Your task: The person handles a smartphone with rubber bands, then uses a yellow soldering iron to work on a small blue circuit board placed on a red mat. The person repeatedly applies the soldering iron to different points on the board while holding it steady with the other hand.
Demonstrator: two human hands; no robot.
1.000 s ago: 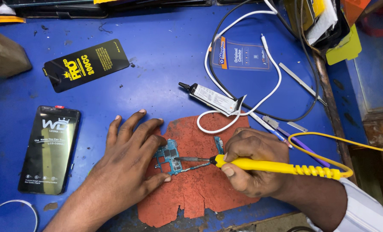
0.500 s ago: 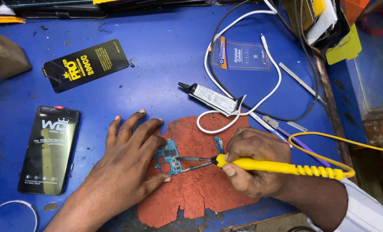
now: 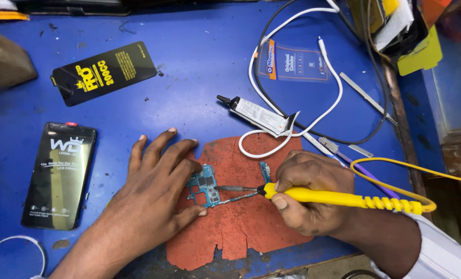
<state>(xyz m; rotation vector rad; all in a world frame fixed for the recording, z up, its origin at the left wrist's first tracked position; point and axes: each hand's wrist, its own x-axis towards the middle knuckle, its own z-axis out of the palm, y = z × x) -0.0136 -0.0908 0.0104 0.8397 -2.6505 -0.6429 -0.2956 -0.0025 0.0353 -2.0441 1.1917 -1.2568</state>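
The circuit board (image 3: pixel 203 185), small and teal, lies flat on a red-brown mat (image 3: pixel 246 222) near the front edge of the blue table (image 3: pixel 189 93). A second, smaller board piece (image 3: pixel 265 172) lies just beside it on the same mat, close to the right hand.

The left hand (image 3: pixel 155 188) rests palm down over the left side of the board. Its fingers are spread, with the forefinger and thumb pressed at the board's upper and lower edges, pinning it to the mat.

The right hand (image 3: pixel 310 194) is closed in a pen grip round the yellow soldering iron (image 3: pixel 339 198), thumb and fingers pinching the handle near its front end. The metal tip (image 3: pixel 238 189) points left and meets the board's right edge; whether it touches a joint cannot be told at this size. A yellow cord (image 3: pixel 395 168) loops away from the handle to the right.

Progress, judged from the layout: the board is out and bare, held and under the iron, so soldering appears to be under way. No finished joint can be made out, and nothing shows refitting begun.

Surroundings: a glue tube (image 3: pixel 256 113) with black nozzle lies behind the mat, a white cable (image 3: pixel 292 62) curling round it. A phone screen (image 3: pixel 60 174) and a black glass protector pack (image 3: pixel 104 72) lie well apart to the left.
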